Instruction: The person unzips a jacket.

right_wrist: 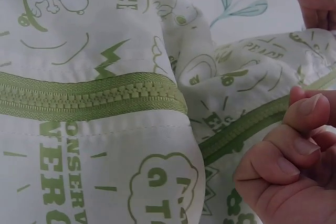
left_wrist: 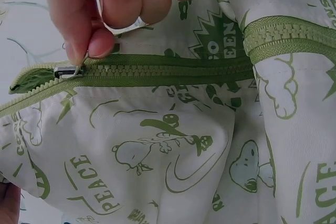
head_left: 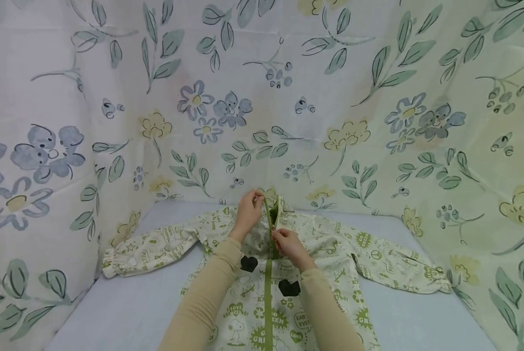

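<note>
From my station I see the right hand (head_left: 290, 245) pinching the zipper pull (left_wrist: 79, 70) between thumb and fingertip, and that small hold is my first worry: the tab is slim, so a tug off the line of the teeth could slip it loose or cock the slider (left_wrist: 64, 71). The left hand (head_left: 249, 210) pinches the parted green edge (head_left: 267, 212) by the collar (head_left: 281, 209), beyond the slider; if that edge slackens or gets dragged sideways, I'd expect the two sides to feed unevenly and jam. Below the slider the teeth (left_wrist: 168, 71) are joined, but further down the jacket (head_left: 244, 287) rucks into a fold (left_wrist: 286, 93), and such slack could let the cloth ride along with a pull. Printed fabric lies close along both tapes, so a bit of it might catch. The jacket lies front up on the pale surface (head_left: 112, 314), collar at the far end, sleeves (head_left: 397, 261) spread to either side; I see neither hand on its lower front, so a hard pull might shift it toward the floral cloth (head_left: 262, 117) behind.
</note>
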{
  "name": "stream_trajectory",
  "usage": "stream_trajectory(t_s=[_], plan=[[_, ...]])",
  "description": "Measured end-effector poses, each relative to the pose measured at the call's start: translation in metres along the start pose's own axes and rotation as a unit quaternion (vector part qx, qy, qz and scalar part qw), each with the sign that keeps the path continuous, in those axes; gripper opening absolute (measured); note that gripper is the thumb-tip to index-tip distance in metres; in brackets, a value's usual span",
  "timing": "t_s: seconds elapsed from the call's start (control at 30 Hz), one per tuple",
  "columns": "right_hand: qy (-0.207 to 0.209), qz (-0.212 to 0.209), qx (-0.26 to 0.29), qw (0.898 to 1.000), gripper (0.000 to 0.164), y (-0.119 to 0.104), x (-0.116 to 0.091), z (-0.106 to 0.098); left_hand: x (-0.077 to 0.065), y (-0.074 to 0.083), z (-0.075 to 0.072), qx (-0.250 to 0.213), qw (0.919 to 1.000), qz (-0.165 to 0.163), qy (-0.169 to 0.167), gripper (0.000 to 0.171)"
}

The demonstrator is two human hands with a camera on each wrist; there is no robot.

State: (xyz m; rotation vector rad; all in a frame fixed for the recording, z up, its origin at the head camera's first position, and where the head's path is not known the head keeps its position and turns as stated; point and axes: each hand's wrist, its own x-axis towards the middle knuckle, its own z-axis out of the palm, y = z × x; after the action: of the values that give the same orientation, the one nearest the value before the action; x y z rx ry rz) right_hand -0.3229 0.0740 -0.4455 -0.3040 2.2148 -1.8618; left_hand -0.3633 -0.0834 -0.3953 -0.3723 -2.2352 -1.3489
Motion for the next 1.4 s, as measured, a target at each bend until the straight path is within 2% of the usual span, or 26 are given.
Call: stream_trajectory(t_s=[0.27, 0.8, 1.0, 1.4], plan=[[0.005, 0.002, -0.006, 1.0, 0.035, 0.005, 0.0, 0.002, -0.004, 0.003, -0.004, -0.016, 0.9997, -0.017, 0.007, 0.013], [0.051, -0.017, -0.119, 0.991, 0.03, 0.006, -0.004, 0.011, -0.008, -0.002, -0.007, -0.03, 0.9989, -0.033, 0.012, 0.021], [0.05, -0.016, -0.122, 0.991, 0.03, 0.008, -0.005, 0.01, -0.008, 0.001, -0.012, -0.04, 0.9983, -0.035, 0.023, 0.018], [0.046, -0.012, -0.122, 0.991, 0.029, 0.012, -0.004, 0.008, -0.005, -0.003, -0.019, -0.049, 0.9981, -0.033, 0.02, 0.019]])
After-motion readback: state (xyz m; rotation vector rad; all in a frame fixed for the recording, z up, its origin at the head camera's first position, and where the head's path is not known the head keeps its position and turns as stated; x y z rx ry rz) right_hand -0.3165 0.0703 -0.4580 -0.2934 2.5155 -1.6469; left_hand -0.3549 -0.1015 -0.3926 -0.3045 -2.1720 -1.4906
